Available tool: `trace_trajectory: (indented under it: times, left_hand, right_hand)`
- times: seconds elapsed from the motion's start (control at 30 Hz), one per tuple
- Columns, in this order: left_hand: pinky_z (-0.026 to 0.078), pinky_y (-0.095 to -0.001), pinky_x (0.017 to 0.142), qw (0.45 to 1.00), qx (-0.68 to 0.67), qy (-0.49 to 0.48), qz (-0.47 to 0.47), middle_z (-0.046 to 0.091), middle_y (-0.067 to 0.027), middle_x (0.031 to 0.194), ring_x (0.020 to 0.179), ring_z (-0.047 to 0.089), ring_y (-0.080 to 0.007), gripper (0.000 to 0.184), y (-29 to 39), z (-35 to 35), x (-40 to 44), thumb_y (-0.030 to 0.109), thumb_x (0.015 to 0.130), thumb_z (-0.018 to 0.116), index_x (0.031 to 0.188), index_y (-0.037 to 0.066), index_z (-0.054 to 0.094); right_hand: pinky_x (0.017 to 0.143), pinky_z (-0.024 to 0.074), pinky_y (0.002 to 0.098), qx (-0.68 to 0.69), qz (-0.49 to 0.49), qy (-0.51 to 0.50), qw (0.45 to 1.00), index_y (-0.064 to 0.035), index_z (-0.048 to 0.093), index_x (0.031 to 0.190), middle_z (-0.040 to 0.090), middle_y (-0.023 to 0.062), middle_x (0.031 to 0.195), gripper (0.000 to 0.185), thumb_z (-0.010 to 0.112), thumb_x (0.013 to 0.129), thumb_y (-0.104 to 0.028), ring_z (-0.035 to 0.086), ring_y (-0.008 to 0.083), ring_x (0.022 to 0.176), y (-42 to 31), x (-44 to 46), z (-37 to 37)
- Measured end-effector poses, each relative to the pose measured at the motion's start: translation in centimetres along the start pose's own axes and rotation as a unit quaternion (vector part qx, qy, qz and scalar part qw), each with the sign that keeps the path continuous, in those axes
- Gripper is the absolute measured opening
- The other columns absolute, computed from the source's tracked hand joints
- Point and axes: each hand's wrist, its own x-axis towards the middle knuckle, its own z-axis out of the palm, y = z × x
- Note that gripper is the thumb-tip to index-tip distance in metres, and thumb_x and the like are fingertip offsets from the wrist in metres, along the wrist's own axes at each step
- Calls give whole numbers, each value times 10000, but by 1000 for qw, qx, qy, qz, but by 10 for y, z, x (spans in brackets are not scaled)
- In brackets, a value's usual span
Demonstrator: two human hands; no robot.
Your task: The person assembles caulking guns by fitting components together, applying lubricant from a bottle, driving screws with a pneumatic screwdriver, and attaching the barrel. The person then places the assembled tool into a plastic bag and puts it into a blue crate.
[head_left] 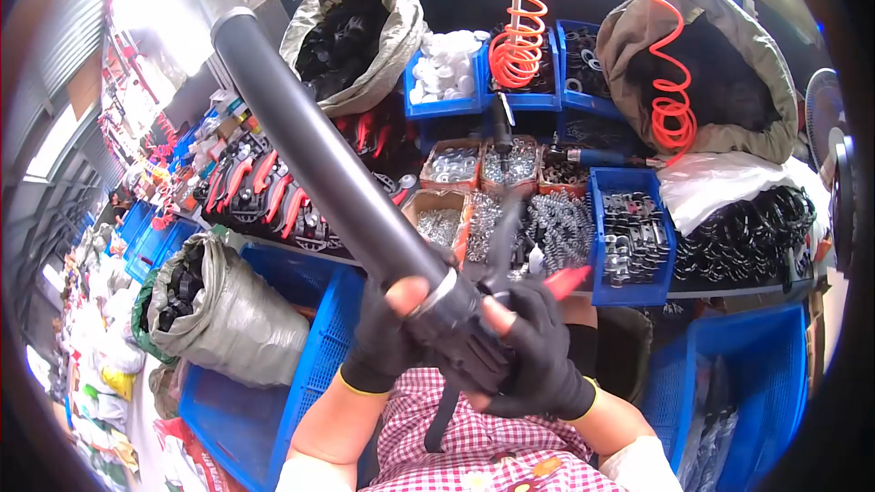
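Note:
A long black tube (319, 150) slants from the upper left down to my hands in front of my apron. A light ring (436, 293) circles it near its lower end, where a ribbed black part (478, 355) joins on. My left hand (378, 337), in a black fingerless glove, is closed round the tube just by the ring. Gloved the same way, my right hand (542, 355) grips the ribbed part. Beside its fingers a red piece (567, 282) sticks out; a dark blurred shape (506, 237) rises there. Whether they join the tube I cannot tell.
Small boxes of springs (561, 228) and washers (453, 164) stand on the bench, beside a blue bin of metal clips (633, 237). Orange coiled hoses (519, 55) hang above. Red-handled parts (260, 178) lie left. Blue crates (747, 355) flank me.

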Motion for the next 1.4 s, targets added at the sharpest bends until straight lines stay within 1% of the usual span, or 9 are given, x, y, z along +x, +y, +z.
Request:
trace_trajectory:
  times: [0.07, 0.17, 0.23, 0.37, 0.53, 0.73, 0.9, 1.1, 1.4]
  left_hand:
    - [484, -426, 940, 980, -103, -169, -8, 562, -141, 1111, 1085, 574, -305, 654, -1, -3, 8, 274, 712, 780, 1241, 64, 458]
    - [426, -412, 1015, 982, 69, -163, -73, 544, -159, 1265, 1227, 500, -266, 898, 29, 0, 2, 456, 713, 796, 1387, 30, 382]
    - [443, -375, 990, 983, 127, -122, -52, 565, -139, 1266, 1188, 545, -228, 848, 35, 10, -7, 476, 774, 734, 1374, -25, 406]
    - [510, -371, 842, 899, 369, -101, -212, 644, -124, 1122, 1040, 621, -197, 564, 81, 26, -3, 345, 730, 764, 1124, -11, 574]
    - [492, -459, 792, 466, 863, -130, 143, 611, -143, 993, 905, 610, -341, 510, 79, 32, -17, 216, 647, 796, 1087, 49, 601]
    - [419, -447, 969, 852, 383, -1, 357, 571, -141, 1166, 1086, 554, -281, 625, 31, 47, 0, 397, 732, 760, 1189, 22, 555]
    - [478, -435, 935, 990, 45, -130, 26, 529, -189, 1251, 1111, 569, -316, 873, 0, 31, 13, 415, 659, 761, 1340, 0, 407]
    - [544, -375, 841, 981, -66, -148, -102, 600, -178, 1119, 955, 638, -283, 812, -56, 39, 44, 362, 617, 773, 1273, 1, 459]
    - [529, -314, 775, 984, 79, 5, -160, 628, -63, 966, 857, 638, -180, 330, -95, 64, 43, 64, 787, 601, 1113, 20, 584]
  right_hand:
    - [1045, 363, 395, 496, 169, -14, 852, 9, 175, 1503, 461, 198, 1324, 1099, 843, 663, -231, 515, 295, 1198, -4, -14, 8]
    - [1067, 342, 397, 541, 116, 38, 832, 2, 52, 1520, 428, 184, 1364, 1161, 830, 683, -203, 479, 266, 1248, -14, -16, 20]
    - [955, 416, 454, 84, -8, 54, 995, -12, 219, 1491, 445, 244, 1259, 1133, 874, 589, -210, 516, 383, 1160, -11, -5, 16]
    - [877, 467, 494, -247, -186, -142, 940, -64, 465, 1345, 553, 172, 1113, 656, 662, 770, -312, 544, 336, 1061, -3, 16, -7]
    - [833, 500, 496, -488, -215, -72, 843, -62, 539, 1148, 577, 134, 942, 439, 645, 770, -258, 582, 311, 932, 5, 59, -43]
    - [689, 516, 479, -29, 185, -175, 967, -5, 462, 1192, 645, 233, 908, 706, 788, 604, -223, 649, 429, 812, -22, 29, -32]
    - [651, 513, 428, 34, 104, -159, 981, 33, 435, 1213, 633, 214, 875, 782, 819, 581, -223, 651, 387, 756, 14, 1, -20]
    - [794, 495, 324, 794, 252, -252, 492, 47, 389, 1373, 597, 157, 1072, 1001, 849, 527, -226, 610, 246, 907, 48, -42, -21]
    - [793, 495, 357, 161, 384, -4, 909, 14, 540, 1181, 676, 154, 982, 622, 779, 674, -255, 664, 296, 936, 37, -28, -58]
